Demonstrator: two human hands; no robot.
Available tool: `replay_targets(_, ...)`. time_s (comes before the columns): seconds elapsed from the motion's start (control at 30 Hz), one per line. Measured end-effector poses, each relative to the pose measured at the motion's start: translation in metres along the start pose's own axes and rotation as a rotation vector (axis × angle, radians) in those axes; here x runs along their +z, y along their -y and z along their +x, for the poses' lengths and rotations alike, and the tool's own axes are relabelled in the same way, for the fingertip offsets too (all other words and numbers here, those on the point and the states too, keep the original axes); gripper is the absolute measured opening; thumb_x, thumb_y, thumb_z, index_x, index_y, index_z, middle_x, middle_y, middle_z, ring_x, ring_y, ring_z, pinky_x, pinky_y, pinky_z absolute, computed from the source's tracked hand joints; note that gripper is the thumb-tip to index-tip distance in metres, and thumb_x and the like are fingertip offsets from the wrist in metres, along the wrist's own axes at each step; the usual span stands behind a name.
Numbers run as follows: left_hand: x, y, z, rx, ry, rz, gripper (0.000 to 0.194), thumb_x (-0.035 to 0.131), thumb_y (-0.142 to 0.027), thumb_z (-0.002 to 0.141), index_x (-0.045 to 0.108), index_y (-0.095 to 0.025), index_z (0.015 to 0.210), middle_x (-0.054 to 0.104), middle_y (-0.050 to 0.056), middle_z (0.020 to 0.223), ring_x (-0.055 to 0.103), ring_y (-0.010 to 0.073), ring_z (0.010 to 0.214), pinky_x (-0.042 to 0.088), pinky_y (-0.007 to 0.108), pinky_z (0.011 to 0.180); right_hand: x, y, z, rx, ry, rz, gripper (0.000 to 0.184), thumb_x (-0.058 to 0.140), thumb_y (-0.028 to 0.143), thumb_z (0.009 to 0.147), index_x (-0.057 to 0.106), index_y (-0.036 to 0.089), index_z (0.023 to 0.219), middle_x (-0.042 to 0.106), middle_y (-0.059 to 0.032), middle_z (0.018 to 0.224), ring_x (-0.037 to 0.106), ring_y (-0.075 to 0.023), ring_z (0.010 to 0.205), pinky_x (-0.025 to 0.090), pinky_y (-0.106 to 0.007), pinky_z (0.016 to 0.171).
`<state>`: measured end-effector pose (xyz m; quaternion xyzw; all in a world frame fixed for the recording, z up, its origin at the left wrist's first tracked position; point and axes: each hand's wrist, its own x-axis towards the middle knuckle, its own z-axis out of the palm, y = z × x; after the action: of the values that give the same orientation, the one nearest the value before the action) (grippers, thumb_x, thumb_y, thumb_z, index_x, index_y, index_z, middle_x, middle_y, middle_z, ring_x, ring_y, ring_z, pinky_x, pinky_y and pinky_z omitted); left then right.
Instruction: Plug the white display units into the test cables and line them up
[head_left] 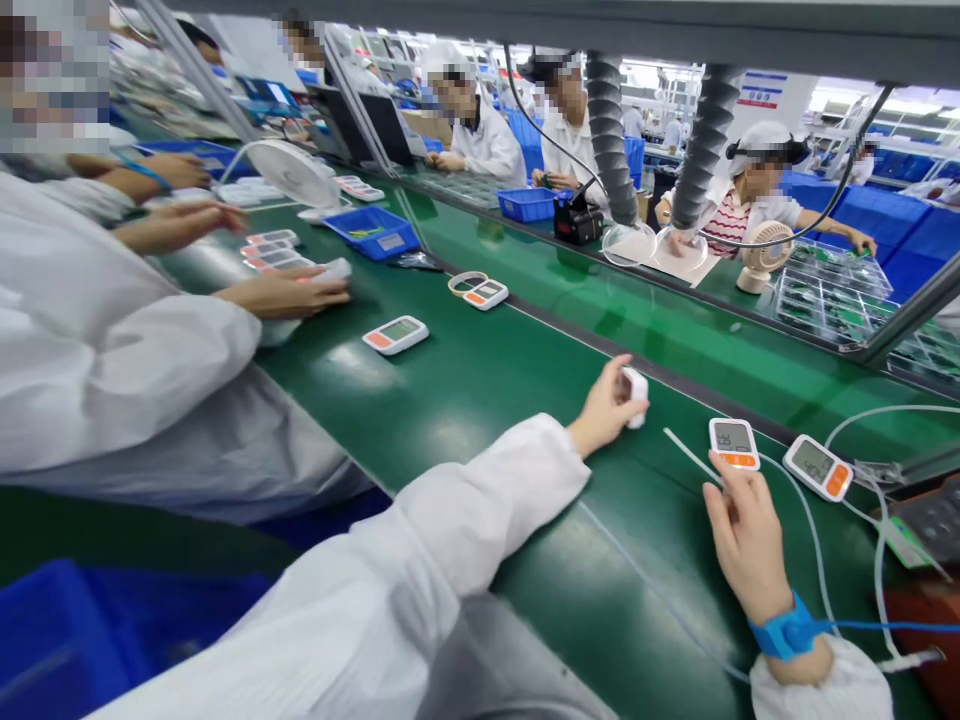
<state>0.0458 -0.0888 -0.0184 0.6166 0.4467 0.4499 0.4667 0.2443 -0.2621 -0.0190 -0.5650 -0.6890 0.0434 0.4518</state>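
My left hand (pixel 604 405) grips a small white device (pixel 637 398) by its edges, tipped up just above the green bench; its face is turned away. My right hand (pixel 750 540), with a blue wrist strap (pixel 784 628), has a thin white tube (pixel 690 452) between thumb and forefinger, its free end pointing left. The forefinger reaches the orange buttons of a white meter (pixel 733 438) with a lit grey screen. Right of that lies a second white meter (pixel 819 467) with orange buttons and digits showing. Whether the tube joins either meter is hidden.
On the green bench (pixel 450 400) lie another meter (pixel 396 335) and one beside a tape-like ring (pixel 486 293). A co-worker's hands (pixel 289 292) handle devices at left. A blue tray (pixel 373 232) and a desk lamp (pixel 292 172) stand beyond. Loose tubing (pixel 645 575) crosses the front.
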Motion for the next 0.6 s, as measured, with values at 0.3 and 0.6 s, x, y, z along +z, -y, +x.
replay_targets(0.3,0.071,-0.027,-0.043,-0.604,0.618,-0.997,0.063,0.064,-0.047,0.079,0.054,-0.016,0.133,0.067,0.009,0.098,0.064,0.0176,0.067,0.051,0.028,0.054,-0.009,-0.001,-0.001,0.203,-0.155,-0.068,0.039,0.044,0.048,0.113,0.066,0.016,0.117,0.069,-0.0049,0.097,0.069,-0.0168,0.085,0.051,-0.023,0.074)
replay_targets(0.6,0.061,-0.034,-0.046,-0.585,0.618,-0.85,0.056,0.084,-0.027,0.067,0.063,-0.017,0.117,0.067,0.007,0.098,0.064,0.0142,0.072,0.053,0.027,0.06,-0.006,-0.012,0.001,-0.004,-0.018,-0.282,0.036,0.035,0.034,0.112,0.066,0.016,0.111,0.066,-0.0083,0.11,0.063,-0.0244,0.097,0.048,-0.037,0.084)
